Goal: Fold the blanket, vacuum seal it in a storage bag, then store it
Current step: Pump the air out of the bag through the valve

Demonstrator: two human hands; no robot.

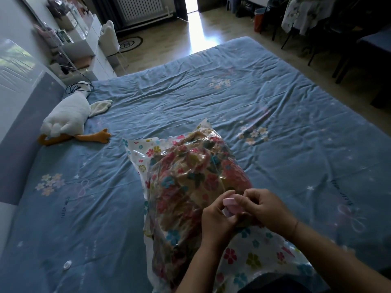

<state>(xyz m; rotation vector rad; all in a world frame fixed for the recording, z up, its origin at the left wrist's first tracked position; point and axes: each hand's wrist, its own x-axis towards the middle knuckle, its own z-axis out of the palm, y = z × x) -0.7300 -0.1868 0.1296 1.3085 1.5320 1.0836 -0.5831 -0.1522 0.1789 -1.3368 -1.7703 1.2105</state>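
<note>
A flowered blanket (190,178) lies crumpled inside a clear storage bag (139,153) printed with flowers, on the blue bed (275,106). Both my hands meet over the bag's near right part. My left hand (218,216) and my right hand (264,210) pinch a small pink plastic piece (229,203) on the bag from either side. Part of that piece is hidden by my fingers. The bag's near end runs under my forearms.
A white plush goose (67,115) with orange feet lies at the bed's left. A small round white cap (67,265) sits on the sheet at the near left. Shelves and a white chair (109,38) stand beyond the bed; dark chairs are at the right.
</note>
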